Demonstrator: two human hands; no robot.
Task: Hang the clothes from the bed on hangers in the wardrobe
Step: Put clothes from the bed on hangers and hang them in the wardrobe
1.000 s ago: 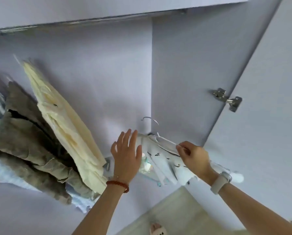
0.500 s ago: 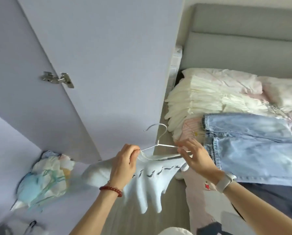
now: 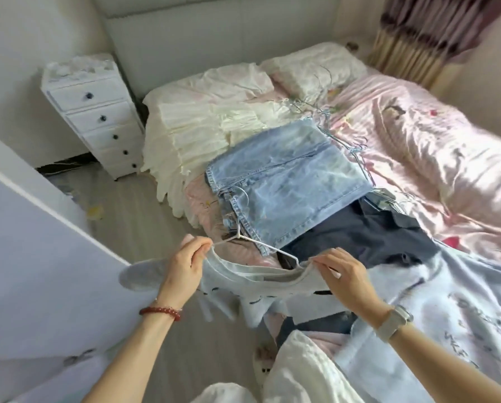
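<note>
The pale T-shirt (image 3: 261,282) hangs in the air between my 2 hands, just in front of the near edge of the bed (image 3: 435,146). A thin white wire hanger (image 3: 252,242) is partly inside its neck opening, and the hook points away from me, over the folded jeans (image 3: 287,181).

My left hand (image 3: 185,267) has curled fingers and pinches the left side of the collar together with the left end of the hanger. My right hand (image 3: 343,273) pinches the right side of the collar, near the other end of the wire.

I judge the shirt to be light and very soft, so it will sag and slip off a smooth wire if I let 1 shoulder loose. The best place to hold is the collar seam and the shoulder seams, not the loose body. The hanger looks thin and can bend.

The wardrobe door (image 3: 40,257) stands close on my left, and its edge is near my left forearm. Between door and bed there is only a narrow strip of floor (image 3: 133,222), so I should turn with the hanger lifted. More clothes lie on the bed: a cream garment (image 3: 191,132) and a dark garment (image 3: 359,234). White drawers (image 3: 98,117) stand farther back.
</note>
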